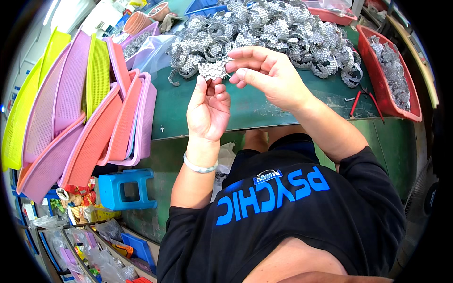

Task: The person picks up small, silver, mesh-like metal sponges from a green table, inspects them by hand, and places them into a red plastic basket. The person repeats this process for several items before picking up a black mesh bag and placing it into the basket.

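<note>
My left hand (210,111) pinches a short silver strip of linked metal scales (213,70) between thumb and fingers, raised over the near side of the green table (184,111). Close by on its right is my right hand (271,70), thumb and fingers apart and loosely bent. Its fingertips come up to the strip's right end; whether they touch it I cannot tell. Just beyond both hands lies a large heap of similar silver strips (283,33), many curled into rings.
Red-handled pliers (356,103) lie at the table's right, beside a red basket (410,109) of silver pieces. Stacked plastic baskets (101,137) in pink, purple and yellow-green lean at the left. Below them stands a blue stool (111,191). Clear plastic bags (153,54) lie left of the heap.
</note>
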A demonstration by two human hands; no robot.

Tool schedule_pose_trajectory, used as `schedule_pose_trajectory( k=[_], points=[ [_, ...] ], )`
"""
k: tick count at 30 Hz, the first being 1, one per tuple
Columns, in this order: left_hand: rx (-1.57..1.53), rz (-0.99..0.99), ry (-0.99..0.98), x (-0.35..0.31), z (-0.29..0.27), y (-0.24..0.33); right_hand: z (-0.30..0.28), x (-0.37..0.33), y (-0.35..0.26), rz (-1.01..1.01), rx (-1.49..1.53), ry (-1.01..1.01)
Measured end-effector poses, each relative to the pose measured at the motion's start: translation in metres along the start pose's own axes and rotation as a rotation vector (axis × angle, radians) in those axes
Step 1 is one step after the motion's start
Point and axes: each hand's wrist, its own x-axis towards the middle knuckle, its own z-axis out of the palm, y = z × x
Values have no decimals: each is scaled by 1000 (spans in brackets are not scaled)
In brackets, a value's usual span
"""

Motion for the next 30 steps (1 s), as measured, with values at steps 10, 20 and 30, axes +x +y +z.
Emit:
schedule_pose_trajectory(
  k=[10, 20, 30],
  points=[
    [54, 36, 9, -1, 2, -1, 0, 0, 1, 2, -13, 1],
    [104, 63, 28, -2, 4, -3, -5, 1, 3, 10, -21, -34],
    [36, -7, -12, 2, -2, -2, -1, -3, 0, -31, -63, -49]
  ],
)
